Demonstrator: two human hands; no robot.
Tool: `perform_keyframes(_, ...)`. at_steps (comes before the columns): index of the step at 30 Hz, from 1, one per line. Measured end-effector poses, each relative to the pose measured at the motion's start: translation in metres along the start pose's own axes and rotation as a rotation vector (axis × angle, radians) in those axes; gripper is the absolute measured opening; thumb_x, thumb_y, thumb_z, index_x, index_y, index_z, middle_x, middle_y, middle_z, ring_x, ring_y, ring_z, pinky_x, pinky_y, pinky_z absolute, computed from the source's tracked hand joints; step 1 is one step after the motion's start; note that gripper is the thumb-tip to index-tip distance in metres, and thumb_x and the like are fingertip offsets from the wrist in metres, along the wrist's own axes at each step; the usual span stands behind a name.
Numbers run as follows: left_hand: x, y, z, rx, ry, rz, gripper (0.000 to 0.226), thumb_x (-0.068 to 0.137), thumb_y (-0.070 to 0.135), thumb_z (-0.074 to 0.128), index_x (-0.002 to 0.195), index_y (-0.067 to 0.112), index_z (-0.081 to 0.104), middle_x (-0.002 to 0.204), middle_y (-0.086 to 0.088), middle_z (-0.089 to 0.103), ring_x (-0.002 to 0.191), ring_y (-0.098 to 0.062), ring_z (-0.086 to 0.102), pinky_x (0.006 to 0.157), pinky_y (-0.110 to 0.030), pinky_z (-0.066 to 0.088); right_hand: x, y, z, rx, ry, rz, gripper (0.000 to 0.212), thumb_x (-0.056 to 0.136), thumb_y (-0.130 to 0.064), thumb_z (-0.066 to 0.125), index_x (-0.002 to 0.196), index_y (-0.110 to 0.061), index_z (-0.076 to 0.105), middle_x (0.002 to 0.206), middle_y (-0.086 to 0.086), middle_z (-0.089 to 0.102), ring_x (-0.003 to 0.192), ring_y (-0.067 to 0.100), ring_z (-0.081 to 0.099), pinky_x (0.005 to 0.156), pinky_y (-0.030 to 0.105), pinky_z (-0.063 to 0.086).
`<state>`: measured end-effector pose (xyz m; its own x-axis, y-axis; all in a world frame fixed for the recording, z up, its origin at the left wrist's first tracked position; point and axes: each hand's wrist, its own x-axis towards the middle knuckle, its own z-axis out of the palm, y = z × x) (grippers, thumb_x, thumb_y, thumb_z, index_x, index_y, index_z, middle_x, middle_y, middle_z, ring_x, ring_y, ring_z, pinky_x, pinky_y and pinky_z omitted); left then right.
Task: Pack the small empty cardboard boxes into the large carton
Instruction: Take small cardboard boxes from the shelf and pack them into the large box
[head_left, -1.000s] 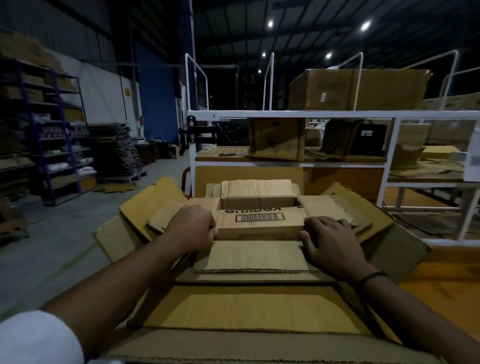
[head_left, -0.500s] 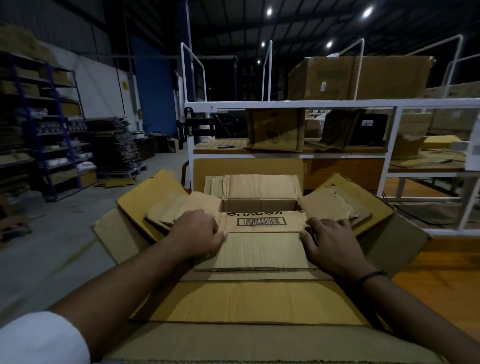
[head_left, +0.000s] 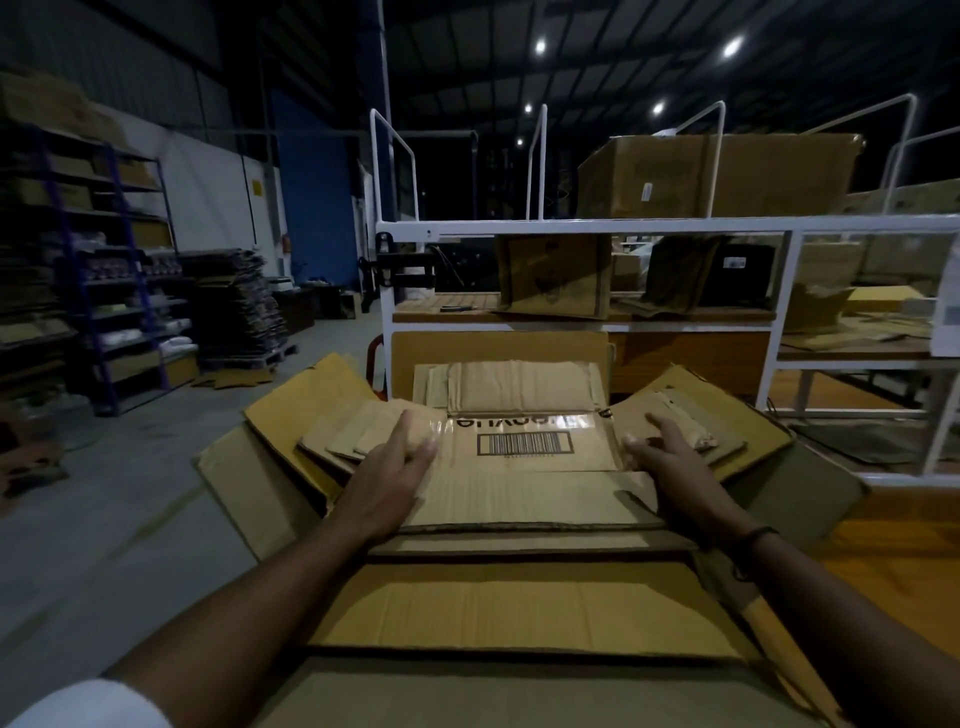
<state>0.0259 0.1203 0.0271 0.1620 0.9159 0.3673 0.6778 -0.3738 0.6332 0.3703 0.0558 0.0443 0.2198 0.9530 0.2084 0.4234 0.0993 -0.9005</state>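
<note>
The large carton (head_left: 519, 613) stands open in front of me, its flaps spread to the left, right and near side. Inside it lies a small cardboard box (head_left: 524, 447) with a barcode label on top. Another small box (head_left: 519, 387) sits behind it, against the carton's far wall. My left hand (head_left: 395, 467) rests flat with fingers extended at the barcoded box's left edge. My right hand (head_left: 670, 462) has its fingers spread at the box's right edge, over that box's side flap. Neither hand is closed around anything.
A white metal rack (head_left: 597, 226) stands right behind the carton, with cartons (head_left: 717, 176) on its top and boxes (head_left: 553, 275) on its wooden shelf. Blue shelving (head_left: 104, 270) and a stack of flattened cardboard (head_left: 234, 306) stand at the far left across the grey floor.
The barcoded box has sunk lower into the carton. Both hands have opened from pressing on its near edge and now lie flatter at its left and right edges.
</note>
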Motion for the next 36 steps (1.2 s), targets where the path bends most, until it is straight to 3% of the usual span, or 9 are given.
perform_keyframes(2,0.006,-0.002,-0.003,-0.217,-0.031,-0.107,0.093,0.09,0.088,0.025,0.165,0.035,0.009,0.152,-0.011,0.053,0.138,-0.033,0.049,0.114,-0.049,0.036,0.002,-0.003,-0.005,0.164,-0.011,0.033,0.08,0.101,-0.048,0.058,0.163,-0.02,0.016,0.156,0.018,0.043,0.135,0.034,0.05,0.117,0.053,0.037)
perform_keyframes(5,0.015,-0.006,-0.006,-0.549,-0.096,-0.171,0.105,0.08,0.097,0.025,0.149,0.023,0.052,0.135,-0.012,0.066,0.126,-0.03,0.059,0.115,-0.053,0.04,0.001,-0.005,-0.012,0.317,-0.041,0.034,0.081,0.089,-0.07,0.057,0.153,-0.021,0.045,0.139,0.012,0.058,0.122,0.028,0.059,0.111,0.048,0.044)
perform_keyframes(7,0.012,-0.001,-0.011,-0.544,-0.147,-0.158,0.096,0.09,0.086,0.017,0.125,0.018,0.074,0.132,-0.008,0.069,0.124,-0.024,0.059,0.112,-0.043,0.039,-0.004,-0.005,-0.011,0.214,-0.085,-0.011,0.072,0.082,-0.084,0.049,0.117,-0.027,0.076,0.123,0.004,0.07,0.116,0.026,0.063,0.105,0.046,0.047)
perform_keyframes(9,0.01,0.003,-0.012,-0.448,-0.214,-0.097,0.09,0.1,0.073,0.008,0.102,0.023,0.084,0.128,-0.001,0.07,0.121,-0.016,0.058,0.107,-0.038,0.036,-0.007,-0.004,-0.005,0.052,-0.102,-0.041,0.065,0.094,-0.071,0.04,0.092,-0.021,0.082,0.107,0.0,0.075,0.108,0.022,0.067,0.105,0.049,0.047)
perform_keyframes(12,0.015,-0.004,-0.009,-0.349,-0.268,-0.061,0.067,0.097,0.075,0.033,0.094,0.032,0.085,0.128,0.0,0.068,0.122,-0.017,0.059,0.112,-0.049,0.041,-0.005,-0.003,0.006,-0.245,-0.097,-0.074,0.052,0.088,-0.075,0.053,0.098,-0.028,0.075,0.116,-0.009,0.068,0.115,0.014,0.06,0.109,0.055,0.042)
perform_keyframes(15,0.02,-0.01,-0.004,-0.118,-0.321,-0.049,0.061,0.075,0.091,0.056,0.1,0.039,0.078,0.135,-0.002,0.061,0.129,-0.024,0.055,0.111,-0.056,0.045,-0.004,-0.002,0.013,-0.785,-0.167,-0.094,0.074,0.084,-0.088,0.03,0.134,-0.04,0.057,0.155,-0.006,0.043,0.149,0.025,0.025,0.121,0.062,0.012)
perform_keyframes(19,0.023,0.013,-0.006,0.321,-0.344,-0.009,0.049,0.083,0.083,0.055,0.115,0.046,0.061,0.164,0.0,0.028,0.151,-0.031,0.017,0.12,-0.057,0.016,-0.004,-0.01,0.02,-0.997,-0.231,0.018,0.126,0.059,-0.103,-0.01,0.159,-0.038,0.029,0.173,0.005,0.002,0.158,0.032,-0.01,0.12,0.065,-0.01)
perform_keyframes(24,0.035,0.019,-0.008,0.672,-0.541,-0.09,0.12,0.066,0.103,0.021,0.164,0.034,0.013,0.171,-0.013,-0.016,0.157,-0.037,-0.017,0.123,-0.06,-0.012,0.0,-0.021,0.026,-1.257,-0.242,0.07,0.099,0.083,-0.092,0.006,0.158,-0.035,0.033,0.171,0.014,0.012,0.157,0.037,0.005,0.121,0.063,0.003)
perform_keyframes(36,0.059,0.023,-0.005,0.882,-0.677,-0.112,0.133,0.066,0.105,0.022,0.163,0.021,-0.013,0.169,-0.01,-0.024,0.156,-0.038,-0.019,0.123,-0.057,-0.009,0.027,-0.036,0.024,-1.398,-0.461,0.174,0.106,0.079,-0.096,0.008,0.162,-0.033,0.025,0.17,0.019,0.009,0.157,0.04,0.004,0.121,0.063,-0.003)
